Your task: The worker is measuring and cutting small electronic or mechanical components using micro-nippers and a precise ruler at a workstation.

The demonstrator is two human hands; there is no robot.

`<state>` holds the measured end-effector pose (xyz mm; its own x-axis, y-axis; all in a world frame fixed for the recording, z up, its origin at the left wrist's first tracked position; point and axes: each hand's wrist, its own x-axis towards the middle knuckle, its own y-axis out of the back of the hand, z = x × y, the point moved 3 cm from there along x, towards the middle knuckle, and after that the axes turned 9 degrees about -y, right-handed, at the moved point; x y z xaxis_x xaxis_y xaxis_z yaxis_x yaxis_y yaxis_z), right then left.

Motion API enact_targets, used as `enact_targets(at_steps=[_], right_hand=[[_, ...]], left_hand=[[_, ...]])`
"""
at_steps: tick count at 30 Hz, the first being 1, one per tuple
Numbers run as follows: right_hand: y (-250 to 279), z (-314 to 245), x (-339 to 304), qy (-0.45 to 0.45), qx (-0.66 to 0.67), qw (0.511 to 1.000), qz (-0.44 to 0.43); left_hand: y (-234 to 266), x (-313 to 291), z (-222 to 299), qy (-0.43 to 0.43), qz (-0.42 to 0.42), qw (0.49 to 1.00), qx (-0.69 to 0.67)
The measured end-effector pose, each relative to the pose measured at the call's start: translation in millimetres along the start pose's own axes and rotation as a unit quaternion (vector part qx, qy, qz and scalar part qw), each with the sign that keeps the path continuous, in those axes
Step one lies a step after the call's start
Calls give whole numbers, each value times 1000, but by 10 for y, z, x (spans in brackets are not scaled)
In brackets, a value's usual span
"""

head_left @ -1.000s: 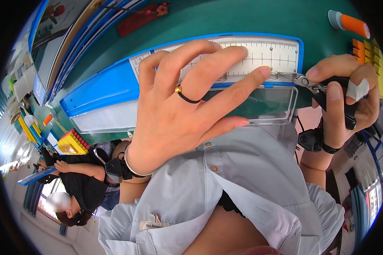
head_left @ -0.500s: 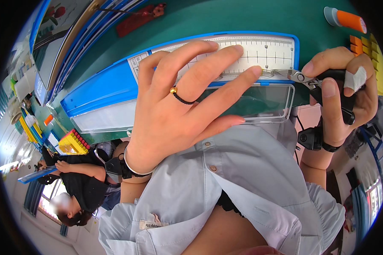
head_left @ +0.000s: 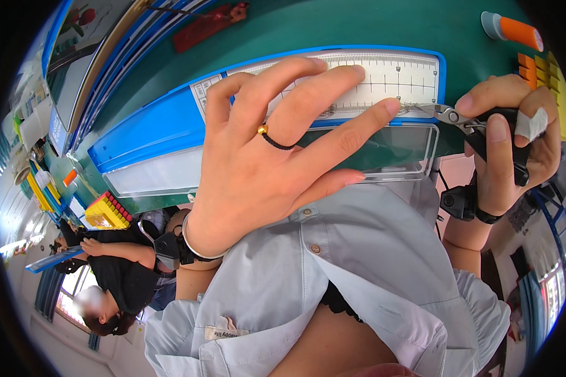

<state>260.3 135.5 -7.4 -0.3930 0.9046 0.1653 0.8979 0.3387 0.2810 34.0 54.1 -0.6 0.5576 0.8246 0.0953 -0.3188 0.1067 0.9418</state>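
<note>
A long blue case lies open on the green table, with a white scale card marked like a ruler set in it. Spread over the card is my left hand, fingers apart and palm down. Its index fingertip rests near small thin metallic bits at the card's lower edge, too fine to name. My right hand is closed around black-handled pliers. Their narrow tips point left over the card's right end, close to my left index fingertip. White tape wraps one right finger.
The case's clear lid hangs toward me. An orange spool-like cylinder and orange and yellow blocks stand at the far right. A red item lies at the back. Another person works at the left.
My left index fingertip has slid slightly right along the card. The pliers remain in my right hand, their tips shifted a little to the right.
</note>
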Motion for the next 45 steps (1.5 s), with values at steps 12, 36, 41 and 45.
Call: enact_targets(at_steps=[12,36,41,45], right_hand=[[-42,-61,-7,-26,-24,999,10],[-2,-47,-23,-45,-9,999,-4],[-26,-82,-42,-40,-23,999,-19],[-22,-75,-34,-16,-33,999,-31]], left_hand=[[-7,8,1,0,7,1000,0],[-41,-4,-26,-36,53,998,9],[-49,-28,-34,-33,59,998,10],[-56,-33,-42,-35,62,997,8]])
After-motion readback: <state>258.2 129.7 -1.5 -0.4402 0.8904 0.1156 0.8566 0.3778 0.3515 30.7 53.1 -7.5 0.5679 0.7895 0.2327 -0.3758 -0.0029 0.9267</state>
